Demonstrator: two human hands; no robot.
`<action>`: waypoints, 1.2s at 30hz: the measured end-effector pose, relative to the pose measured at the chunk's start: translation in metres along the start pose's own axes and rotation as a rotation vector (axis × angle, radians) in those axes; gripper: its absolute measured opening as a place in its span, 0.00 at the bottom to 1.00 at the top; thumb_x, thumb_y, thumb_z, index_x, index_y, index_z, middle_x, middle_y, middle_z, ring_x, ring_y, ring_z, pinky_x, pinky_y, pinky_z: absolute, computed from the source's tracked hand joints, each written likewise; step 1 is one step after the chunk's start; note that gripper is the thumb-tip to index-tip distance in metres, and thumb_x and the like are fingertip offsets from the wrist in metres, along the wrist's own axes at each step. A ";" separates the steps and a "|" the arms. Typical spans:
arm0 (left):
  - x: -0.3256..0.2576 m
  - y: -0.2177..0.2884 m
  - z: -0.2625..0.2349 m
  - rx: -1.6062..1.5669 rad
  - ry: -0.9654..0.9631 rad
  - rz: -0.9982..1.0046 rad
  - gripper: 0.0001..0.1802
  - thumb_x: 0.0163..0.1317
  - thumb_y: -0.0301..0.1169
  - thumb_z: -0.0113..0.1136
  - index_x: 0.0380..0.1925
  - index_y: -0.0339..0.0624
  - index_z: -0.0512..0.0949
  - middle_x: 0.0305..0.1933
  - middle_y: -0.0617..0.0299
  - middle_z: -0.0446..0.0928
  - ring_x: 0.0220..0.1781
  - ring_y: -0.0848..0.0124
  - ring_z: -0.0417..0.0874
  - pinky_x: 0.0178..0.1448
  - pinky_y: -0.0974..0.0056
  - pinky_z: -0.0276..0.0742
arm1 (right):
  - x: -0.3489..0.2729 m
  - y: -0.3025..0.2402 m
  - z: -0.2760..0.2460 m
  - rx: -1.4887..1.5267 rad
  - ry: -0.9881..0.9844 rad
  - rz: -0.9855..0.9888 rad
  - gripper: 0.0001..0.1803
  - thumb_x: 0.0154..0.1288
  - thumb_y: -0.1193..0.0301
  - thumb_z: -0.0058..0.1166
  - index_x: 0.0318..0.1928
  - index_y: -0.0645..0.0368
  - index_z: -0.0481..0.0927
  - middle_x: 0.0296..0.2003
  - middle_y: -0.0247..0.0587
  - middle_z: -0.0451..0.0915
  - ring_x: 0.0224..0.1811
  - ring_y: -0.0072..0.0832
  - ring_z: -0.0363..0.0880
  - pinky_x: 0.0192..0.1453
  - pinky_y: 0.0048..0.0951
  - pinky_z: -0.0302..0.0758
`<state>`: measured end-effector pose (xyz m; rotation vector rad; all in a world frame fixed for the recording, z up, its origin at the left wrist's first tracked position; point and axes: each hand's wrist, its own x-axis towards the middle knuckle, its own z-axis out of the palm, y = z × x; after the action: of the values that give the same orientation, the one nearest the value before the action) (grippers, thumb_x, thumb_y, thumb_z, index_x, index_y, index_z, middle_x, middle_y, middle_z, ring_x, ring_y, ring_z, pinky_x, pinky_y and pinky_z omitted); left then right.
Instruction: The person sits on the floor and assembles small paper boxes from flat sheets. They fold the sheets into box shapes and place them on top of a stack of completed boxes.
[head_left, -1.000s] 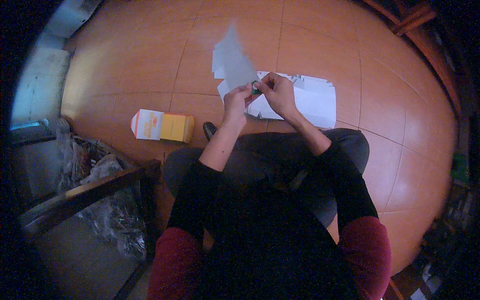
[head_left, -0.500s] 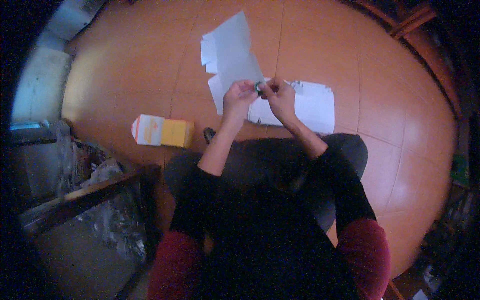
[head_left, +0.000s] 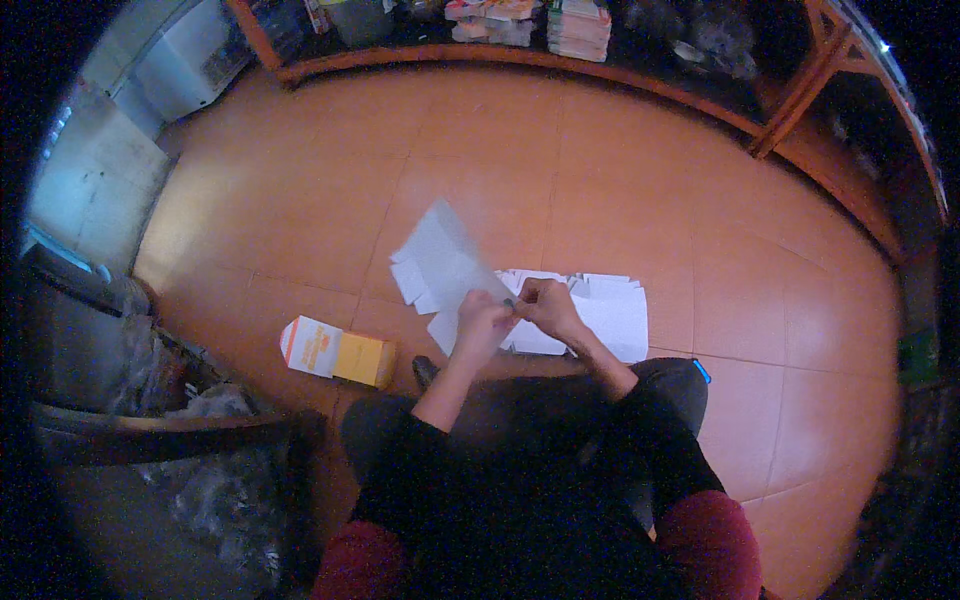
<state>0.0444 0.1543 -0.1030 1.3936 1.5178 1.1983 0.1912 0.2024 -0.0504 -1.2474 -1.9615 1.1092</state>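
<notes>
Both hands meet above the tiled floor (head_left: 760, 290): left hand (head_left: 480, 322) and right hand (head_left: 545, 305), each grip pinching the flat white carton blank (head_left: 440, 262). More blanks (head_left: 610, 315) lie beneath; open floor spreads ahead toward the shelf edge (head_left: 640, 85)

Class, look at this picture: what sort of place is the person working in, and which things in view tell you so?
Probably a small shop or storeroom. A wooden shelf along the far wall holds stacked packets, flat white carton blanks lie on the orange tiled floor, and a folded yellow and white box lies nearby.
</notes>
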 end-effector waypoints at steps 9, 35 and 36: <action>-0.004 0.048 0.011 -0.742 0.180 -0.362 0.14 0.44 0.16 0.51 0.21 0.46 0.58 0.24 0.60 0.69 0.25 0.68 0.74 0.29 0.69 0.73 | 0.003 0.010 0.008 0.336 0.138 0.079 0.09 0.41 0.70 0.55 0.16 0.63 0.73 0.14 0.39 0.74 0.16 0.23 0.70 0.19 0.23 0.65; 0.000 0.058 0.005 -1.135 0.083 -0.566 0.10 0.48 0.17 0.48 0.33 0.35 0.66 0.37 0.56 0.68 0.43 0.63 0.71 0.49 0.64 0.70 | 0.000 0.001 0.008 0.344 0.185 0.100 0.07 0.45 0.75 0.53 0.18 0.63 0.71 0.15 0.34 0.71 0.18 0.18 0.67 0.22 0.20 0.65; 0.001 0.048 0.004 -1.153 0.018 -0.577 0.12 0.48 0.17 0.48 0.36 0.33 0.66 0.39 0.55 0.68 0.45 0.63 0.70 0.51 0.64 0.69 | 0.000 0.001 0.010 0.355 0.187 0.069 0.06 0.45 0.75 0.53 0.19 0.64 0.71 0.15 0.34 0.71 0.18 0.18 0.67 0.22 0.20 0.65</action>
<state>0.0623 0.1547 -0.0585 0.1606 0.8234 1.3245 0.1832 0.1990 -0.0561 -1.1835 -1.5146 1.2599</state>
